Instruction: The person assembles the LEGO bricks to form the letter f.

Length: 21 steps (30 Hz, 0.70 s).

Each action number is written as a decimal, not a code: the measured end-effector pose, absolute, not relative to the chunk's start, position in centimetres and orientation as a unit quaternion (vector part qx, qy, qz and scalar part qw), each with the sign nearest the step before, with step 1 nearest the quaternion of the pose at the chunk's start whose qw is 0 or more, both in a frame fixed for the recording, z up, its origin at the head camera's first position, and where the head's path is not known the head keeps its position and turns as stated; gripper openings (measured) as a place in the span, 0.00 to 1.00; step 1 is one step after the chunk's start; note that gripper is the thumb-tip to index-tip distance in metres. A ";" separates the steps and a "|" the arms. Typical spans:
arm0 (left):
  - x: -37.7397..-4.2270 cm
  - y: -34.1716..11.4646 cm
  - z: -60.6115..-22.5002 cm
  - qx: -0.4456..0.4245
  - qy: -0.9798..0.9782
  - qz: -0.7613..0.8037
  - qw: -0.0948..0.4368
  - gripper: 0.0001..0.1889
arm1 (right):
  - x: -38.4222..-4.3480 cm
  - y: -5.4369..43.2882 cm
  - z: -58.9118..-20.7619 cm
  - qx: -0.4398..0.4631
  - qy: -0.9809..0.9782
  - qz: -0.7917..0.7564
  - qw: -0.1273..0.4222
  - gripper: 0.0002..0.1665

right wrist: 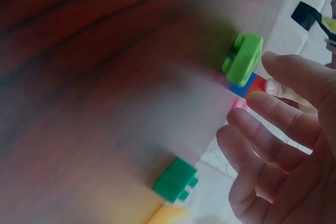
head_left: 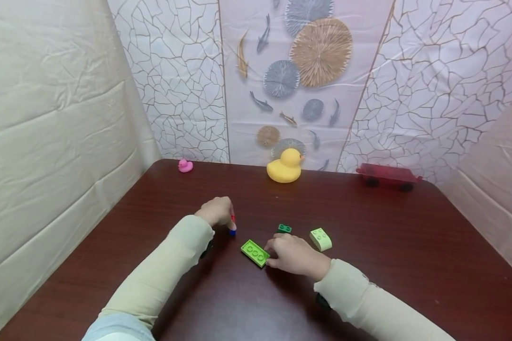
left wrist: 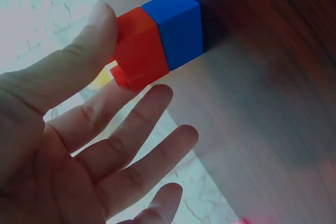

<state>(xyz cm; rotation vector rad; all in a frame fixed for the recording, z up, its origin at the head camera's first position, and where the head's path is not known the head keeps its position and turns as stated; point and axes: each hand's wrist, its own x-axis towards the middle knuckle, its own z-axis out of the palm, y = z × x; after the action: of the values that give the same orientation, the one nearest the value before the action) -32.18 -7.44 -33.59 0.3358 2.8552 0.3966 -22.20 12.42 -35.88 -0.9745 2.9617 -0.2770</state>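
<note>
- Pinching red brick (left wrist: 139,51) btw thumb & index: L hand (head_left: 216,211), other fingers spread loose, free of the brick.
- Blue brick (left wrist: 178,30) joined under the red one, so a 2-pc stack; L hand's grip is on the red part only. Blue end is v. close to table (head_left: 239,303); can't tell if touching.
- Stack = L of lime plate (head_left: 256,253), well apart from R hand, approx. mid-table.
- R hand (head_left: 296,255) released, fingers loosely curved, thumb & index by near R end of lime plate; can't tell if they touch it.
- Lime plate lies upside down on table, studs down, 3 round tubes showing, set diag. btw the hands.
- Dk green brick (head_left: 284,228) on table just beyond R hand's knuckles, partly hidden by hand in head view; 2 studs visible.
- Pale green brick (head_left: 321,239), rounded one end, studs on top, just beyond R wrist.
- Far edge, L to R: sm. pink duck (head_left: 185,166) near corner, lg. yellow duck (head_left: 285,166) abt centre, red cart (head_left: 388,174) w/ dk wheels near R corner.
- Backdrop (head_left: 187,94) behind table: white w/ gold crackle lines, centre panel w/ fish & discs.
- Both arms in pale sleeves (head_left: 153,270).
</note>
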 end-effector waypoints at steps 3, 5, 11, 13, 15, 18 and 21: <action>-32.2 -8.6 -33.5 0.107 0.975 0.145 0.129 0.12 | -22.2 11.7 -36.2 -0.315 0.947 -0.067 -0.018 0.14; -32.1 -9.1 -33.4 0.110 0.974 0.148 0.131 0.12 | -22.2 11.3 -36.3 -0.309 0.949 -0.054 -0.031 0.15; -31.1 -8.6 -33.3 0.146 0.965 0.161 0.145 0.12 | -22.3 10.9 -36.6 -0.314 0.948 -0.015 -0.048 0.17; -30.7 -8.0 -33.3 0.161 0.963 0.161 0.147 0.12 | -22.3 11.2 -36.6 -0.312 0.949 -0.016 -0.038 0.16; -30.3 -7.3 -33.4 0.171 0.963 0.151 0.142 0.13 | -22.4 11.8 -36.4 -0.303 0.953 -0.029 -0.015 0.15; -29.7 -6.2 -33.4 0.184 0.966 0.127 0.132 0.12 | -22.5 12.9 -36.1 -0.276 0.959 -0.052 0.026 0.11; -29.3 -5.2 -33.3 0.192 0.969 0.101 0.118 0.13 | -22.7 14.0 -35.8 -0.251 0.963 -0.080 0.062 0.10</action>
<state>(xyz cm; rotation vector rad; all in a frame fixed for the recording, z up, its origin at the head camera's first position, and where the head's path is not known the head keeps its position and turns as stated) -29.28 -5.23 -33.30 0.5602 2.8347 0.2954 -22.69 13.99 -35.78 -0.7589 2.9111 -0.2419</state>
